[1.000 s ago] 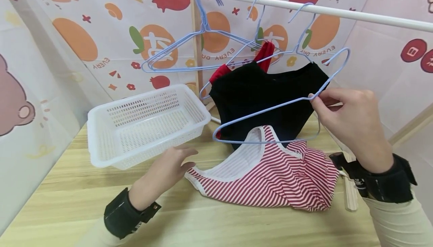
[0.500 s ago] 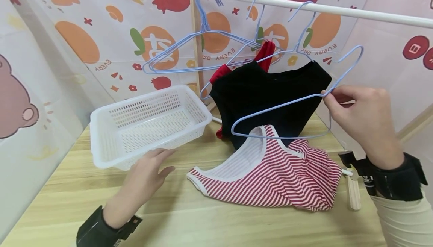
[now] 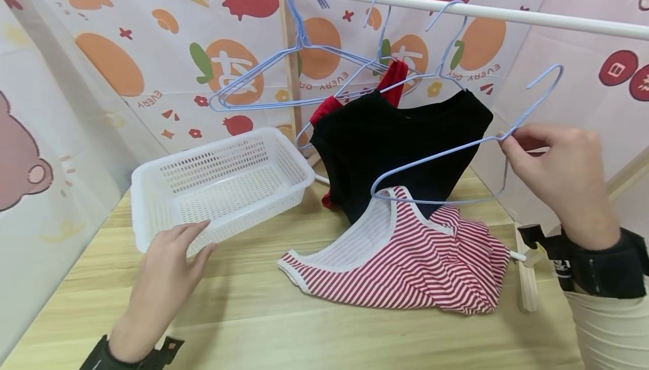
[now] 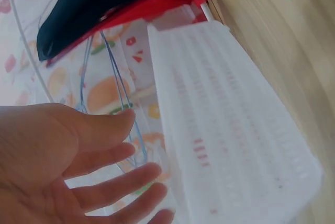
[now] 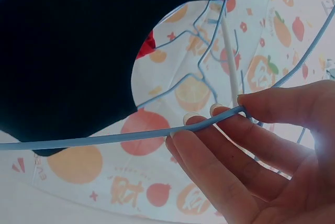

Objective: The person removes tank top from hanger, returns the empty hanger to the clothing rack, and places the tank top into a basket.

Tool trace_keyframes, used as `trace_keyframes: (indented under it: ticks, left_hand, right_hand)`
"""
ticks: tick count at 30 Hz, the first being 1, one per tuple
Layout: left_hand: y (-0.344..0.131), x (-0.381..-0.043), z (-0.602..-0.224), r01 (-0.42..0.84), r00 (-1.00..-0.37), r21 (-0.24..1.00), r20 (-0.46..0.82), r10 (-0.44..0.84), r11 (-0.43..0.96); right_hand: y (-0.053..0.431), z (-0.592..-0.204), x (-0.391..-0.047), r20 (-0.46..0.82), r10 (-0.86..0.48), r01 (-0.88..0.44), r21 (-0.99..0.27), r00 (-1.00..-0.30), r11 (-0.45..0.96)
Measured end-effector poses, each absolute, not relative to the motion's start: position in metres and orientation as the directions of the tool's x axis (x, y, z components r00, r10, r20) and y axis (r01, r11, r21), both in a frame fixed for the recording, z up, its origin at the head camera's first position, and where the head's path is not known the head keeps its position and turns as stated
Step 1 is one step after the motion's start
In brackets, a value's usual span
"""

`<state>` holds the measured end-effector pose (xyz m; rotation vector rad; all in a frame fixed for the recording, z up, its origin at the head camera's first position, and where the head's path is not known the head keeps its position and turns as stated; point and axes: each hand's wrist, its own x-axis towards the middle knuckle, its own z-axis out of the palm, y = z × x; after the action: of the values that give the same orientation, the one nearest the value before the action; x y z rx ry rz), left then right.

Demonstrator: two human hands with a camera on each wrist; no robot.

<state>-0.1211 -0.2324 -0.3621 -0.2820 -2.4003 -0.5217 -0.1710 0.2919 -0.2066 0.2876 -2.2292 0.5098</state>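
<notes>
My right hand [image 3: 563, 175] pinches a light blue wire hanger [image 3: 431, 159] near the base of its hook, between thumb and fingers. In the right wrist view the hanger's wire [image 5: 104, 139] runs across the fingertips. Below it on the table lies a red-and-white striped sleeveless top [image 3: 405, 271], its white-edged neckline facing left; the hanger's lower bar overlaps it in the head view. My left hand [image 3: 169, 280] holds nothing; its fingers are spread, close to the front of the white plastic basket [image 3: 223, 232]. The left wrist view shows these loose fingers beside the basket's perforated wall [image 4: 230, 130].
A white rail [image 3: 507, 16] on a wooden post [image 3: 287, 38] carries several bare blue hangers [image 3: 253, 71] at left. A black sleeveless top [image 3: 400, 133] hangs in front of a red garment [image 3: 324, 110]. A wooden foot [image 3: 527, 285] of the rack stands at right.
My right hand has moved right, carrying the hanger with it. My left hand has left the striped top's edge and moved left and down to the basket's front.
</notes>
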Motion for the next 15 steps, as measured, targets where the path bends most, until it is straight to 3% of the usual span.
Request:
trace_keyframes:
  ticks: [8, 15]
  left_hand:
    - [-0.256, -0.121, -0.365, 0.154, -0.773, 0.299, 0.63, -0.073, 0.942]
    - [-0.279, -0.123, -0.366, 0.016, -0.872, 0.362, 0.461, -0.163, 0.932]
  right_hand:
    - [0.303, -0.204, -0.177, 0.77, -0.011, -0.325, -0.255, -0.638, 0.911]
    - [0.314, -0.204, -0.185, 0.74, 0.025, -0.268, -0.274, -0.672, 0.923]
